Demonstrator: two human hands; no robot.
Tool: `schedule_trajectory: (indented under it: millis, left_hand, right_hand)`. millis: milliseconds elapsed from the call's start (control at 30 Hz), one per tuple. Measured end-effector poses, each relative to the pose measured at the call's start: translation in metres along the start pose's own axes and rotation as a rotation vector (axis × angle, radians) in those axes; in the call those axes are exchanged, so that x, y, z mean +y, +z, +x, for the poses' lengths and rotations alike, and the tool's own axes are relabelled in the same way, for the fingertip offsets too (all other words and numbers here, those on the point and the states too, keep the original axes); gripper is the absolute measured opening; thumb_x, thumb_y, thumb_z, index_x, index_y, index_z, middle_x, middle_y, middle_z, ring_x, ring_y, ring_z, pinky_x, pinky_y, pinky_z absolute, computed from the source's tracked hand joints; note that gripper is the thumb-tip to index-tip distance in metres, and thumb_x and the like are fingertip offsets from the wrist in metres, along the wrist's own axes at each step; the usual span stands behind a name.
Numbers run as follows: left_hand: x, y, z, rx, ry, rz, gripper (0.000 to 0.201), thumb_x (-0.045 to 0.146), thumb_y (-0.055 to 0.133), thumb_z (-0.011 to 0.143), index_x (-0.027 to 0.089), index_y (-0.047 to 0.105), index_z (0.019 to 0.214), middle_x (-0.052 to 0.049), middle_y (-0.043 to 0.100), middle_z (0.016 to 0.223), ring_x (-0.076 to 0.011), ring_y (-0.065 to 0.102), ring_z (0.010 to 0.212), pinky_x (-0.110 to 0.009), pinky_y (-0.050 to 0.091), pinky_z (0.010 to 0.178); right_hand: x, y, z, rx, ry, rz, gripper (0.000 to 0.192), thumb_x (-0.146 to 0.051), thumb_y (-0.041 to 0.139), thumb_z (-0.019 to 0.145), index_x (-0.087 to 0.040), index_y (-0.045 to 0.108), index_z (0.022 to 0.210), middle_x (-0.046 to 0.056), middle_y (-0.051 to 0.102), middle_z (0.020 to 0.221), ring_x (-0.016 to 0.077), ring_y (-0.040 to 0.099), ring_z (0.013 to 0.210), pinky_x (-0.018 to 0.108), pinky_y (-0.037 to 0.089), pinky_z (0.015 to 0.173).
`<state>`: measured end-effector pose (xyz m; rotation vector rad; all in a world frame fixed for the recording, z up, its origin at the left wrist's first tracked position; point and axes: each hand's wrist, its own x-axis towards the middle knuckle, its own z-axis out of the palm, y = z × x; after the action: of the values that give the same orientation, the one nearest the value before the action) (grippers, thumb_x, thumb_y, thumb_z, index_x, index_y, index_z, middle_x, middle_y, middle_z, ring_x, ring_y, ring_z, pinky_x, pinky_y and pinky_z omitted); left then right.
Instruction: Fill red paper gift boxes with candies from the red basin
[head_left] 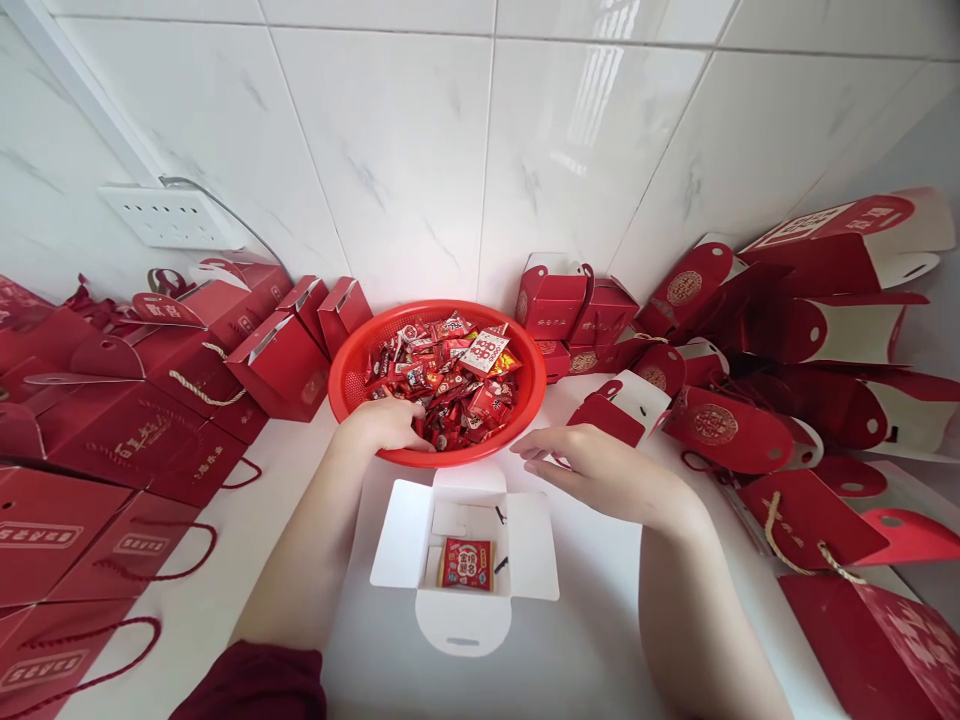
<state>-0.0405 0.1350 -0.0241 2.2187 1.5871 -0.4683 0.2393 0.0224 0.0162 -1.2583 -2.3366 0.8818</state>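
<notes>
My left hand (388, 424) reaches over the near left rim of a round red plastic basket (339, 385). Its thumb and fingers are apart, the fingertips touching a pile of small wrapped candies (450, 395), mostly red; nothing is visibly gripped. Close to the basket's near right rim, my right hand (577, 455) hovers with fingers stretched out, holding nothing. Between my forearms stands an open box, its white inner flaps (532, 545) folded outward. Inside the box lies a square red packet (466, 564) with printed characters.
Red gift boxes with rope handles (165, 440) crowd the left side. More red boxes (555, 305) stand behind and right of the basket, with open ones (817, 330) stacked at the far right. A power strip (169, 216) is fixed to the tiled wall (405, 150).
</notes>
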Motion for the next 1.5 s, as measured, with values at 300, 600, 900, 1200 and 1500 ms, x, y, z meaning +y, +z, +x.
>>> schedule_trajectory:
  millis: [300,600,900,1200,1500]
  left_hand:
    - [-0.010,-0.004,-0.002,0.000,0.123,-0.158,0.023,0.025,0.059,0.062,0.023,0.064,0.085,-0.002,0.069,0.087,-0.0207,0.062,0.077,-0.027,0.044,0.064]
    - [-0.035,-0.017,-0.028,0.142,0.228,-0.498,0.011,0.032,0.057,0.072,0.021,0.054,0.075,-0.002,0.069,0.084,-0.0221,0.067,0.088,-0.027,0.048,0.074]
    - [0.002,-0.021,-0.053,0.380,0.413,-0.828,0.012,0.028,0.063,0.082,0.018,0.057,0.081,-0.001,0.063,0.084,-0.0160,0.062,0.082,-0.029,0.048,0.079]
    - [0.057,-0.011,-0.069,0.269,0.528,-1.116,0.024,0.027,0.066,0.085,0.021,0.044,0.090,0.002,0.063,0.082,-0.0125,0.062,0.073,-0.027,0.049,0.071]
    - [0.064,-0.014,-0.074,0.298,0.601,-1.072,0.027,0.034,0.061,0.090,0.016,0.053,0.072,0.002,0.057,0.070,-0.0097,0.053,0.068,-0.022,0.042,0.065]
  right_hand:
    - [0.001,0.003,0.002,0.003,0.029,-0.013,0.026,-0.020,0.047,0.094,-0.024,0.068,0.108,0.003,0.073,0.102,0.0195,0.069,0.088,0.029,0.050,0.070]
    - [0.007,0.005,0.006,-0.015,0.033,0.012,0.027,-0.020,0.047,0.093,-0.025,0.069,0.109,0.004,0.073,0.101,0.0208,0.068,0.087,0.032,0.052,0.077]
    - [0.002,0.017,0.019,0.157,0.012,0.165,0.020,-0.029,0.052,0.095,-0.024,0.066,0.108,0.003,0.074,0.096,0.0193,0.068,0.085,0.032,0.052,0.073]
    - [-0.001,0.031,0.033,0.261,0.008,0.716,0.030,-0.047,0.061,0.089,-0.019,0.065,0.101,0.004,0.071,0.086,0.0165,0.067,0.073,0.029,0.053,0.067]
    - [-0.004,0.035,0.033,0.223,-0.066,0.881,0.026,-0.042,0.058,0.094,-0.018,0.065,0.090,0.001,0.065,0.073,0.0117,0.061,0.065,0.025,0.047,0.062]
